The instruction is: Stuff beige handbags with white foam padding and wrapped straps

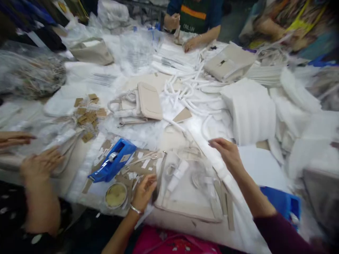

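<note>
A pale beige handbag (189,208) lies flat in front of me, with its straps wrapped in white padding (178,175) on top. My left hand (144,190), with a bracelet at the wrist, is beside the bag's left edge. Its fingers are loosely bent, with nothing visible in them. Above the bag's upper right side, my right hand (226,153) has its fingers stretched out to the left, holding nothing I can see. A long white foam strip (201,143) passes below those fingertips; whether they touch it I cannot tell.
A blue tape dispenser (113,160) and a round tin (116,195) lie left of the bag. Brown tags (88,118), another beige bag (150,100) and stacked white foam (250,111) lie beyond. A co-worker's hands (43,162) are at far left; others work across the table.
</note>
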A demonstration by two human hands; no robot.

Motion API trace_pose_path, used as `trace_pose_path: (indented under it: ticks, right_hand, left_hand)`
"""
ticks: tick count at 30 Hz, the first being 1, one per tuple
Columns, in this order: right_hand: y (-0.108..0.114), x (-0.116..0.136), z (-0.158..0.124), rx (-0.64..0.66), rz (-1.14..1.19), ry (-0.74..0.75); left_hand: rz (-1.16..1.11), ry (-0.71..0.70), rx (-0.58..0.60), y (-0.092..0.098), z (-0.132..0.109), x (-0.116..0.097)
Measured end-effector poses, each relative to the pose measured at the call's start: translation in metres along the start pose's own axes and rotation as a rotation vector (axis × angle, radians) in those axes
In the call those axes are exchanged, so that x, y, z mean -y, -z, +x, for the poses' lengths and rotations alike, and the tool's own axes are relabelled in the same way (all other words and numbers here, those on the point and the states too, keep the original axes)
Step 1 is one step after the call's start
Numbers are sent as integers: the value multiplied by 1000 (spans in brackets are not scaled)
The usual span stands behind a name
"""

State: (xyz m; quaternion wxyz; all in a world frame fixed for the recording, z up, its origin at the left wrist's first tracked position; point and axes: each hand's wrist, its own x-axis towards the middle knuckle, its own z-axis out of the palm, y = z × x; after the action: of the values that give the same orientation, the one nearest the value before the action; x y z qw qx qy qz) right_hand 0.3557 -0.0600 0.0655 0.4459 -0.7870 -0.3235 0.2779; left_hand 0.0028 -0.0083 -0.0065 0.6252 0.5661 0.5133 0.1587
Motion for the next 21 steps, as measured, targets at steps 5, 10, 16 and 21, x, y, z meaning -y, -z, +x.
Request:
trace_pose_path:
  ticks: [5,10,16,21]
  right_hand:
    - [66,-87,-153,-171,98,-470]
    - [18,-107,-238,-213,415,-619]
    - [-14,-100,-241,-87,408,-596]
    - [-13,-118,-239,25,494,-485]
  left_hand:
    - [-3,39,126,-13,-4,12]
    - [-3,85,113,-23,-9,7]
    - [-74,64,138,-32,-20,2]
    - [29,-129,265,-28,-24,15]
